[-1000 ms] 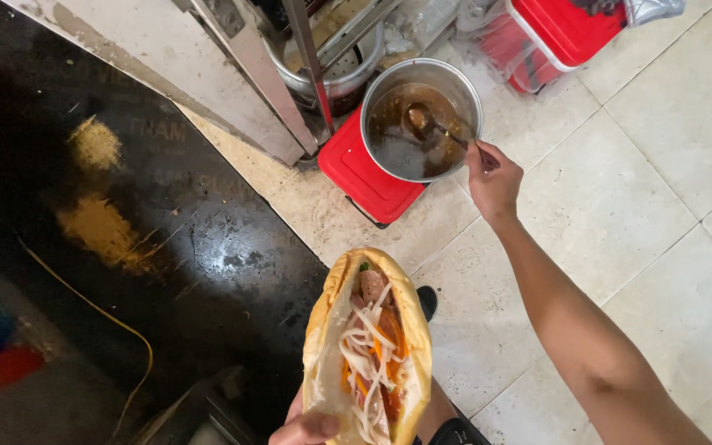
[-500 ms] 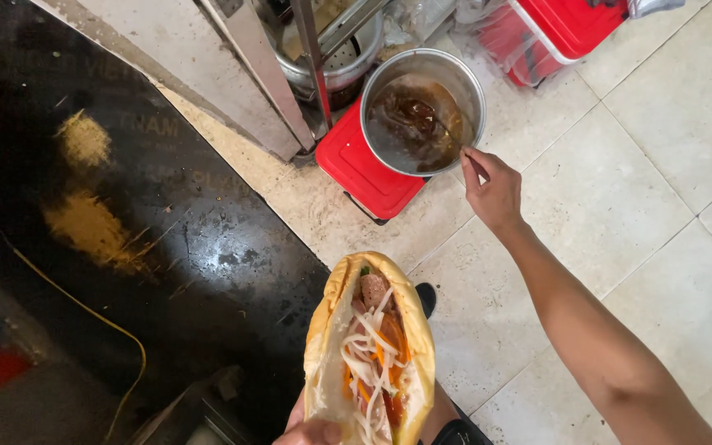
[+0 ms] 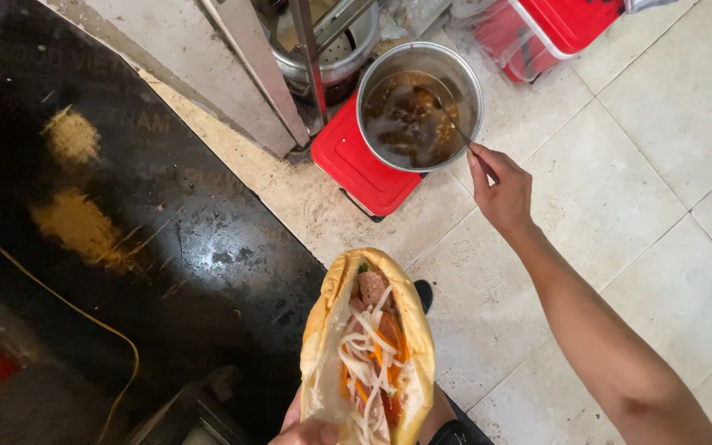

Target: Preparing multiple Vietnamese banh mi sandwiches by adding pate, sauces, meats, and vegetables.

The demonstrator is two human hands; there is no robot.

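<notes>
The right hand (image 3: 500, 194) is closing its fingers around the thin handle of a ladle (image 3: 447, 115), gripping it near the upper end, and is reaching out over the tiled floor (image 3: 661, 148) toward a steel pot (image 3: 419, 105). The ladle's bowl is dipping into the dark brown sauce in the pot, near the far side; a second ago it was lying nearer the middle of the liquid, so the hand is drawing or stirring it across, which suggests that sauce is being gathered rather than carried away yet. The pot is standing on a red lid or box (image 3: 356, 161) on the floor, just beside the leg of a metal stand (image 3: 253, 70). Its sauce is filling roughly the lower part, with darker lumps showing beneath the surface. The left hand (image 3: 311, 428) is holding a split bread roll (image 3: 368, 346) from below, only its fingertips showing at the bottom edge, so how tightly it is clasping cannot be told. The roll is being held open side up, near the body and well apart from the pot, and has not moved. It is carrying slices of meat, white shreds, orange shreds and a little green. A red-lidded clear tub (image 3: 554, 29) is standing farther off, its contents unclear.
</notes>
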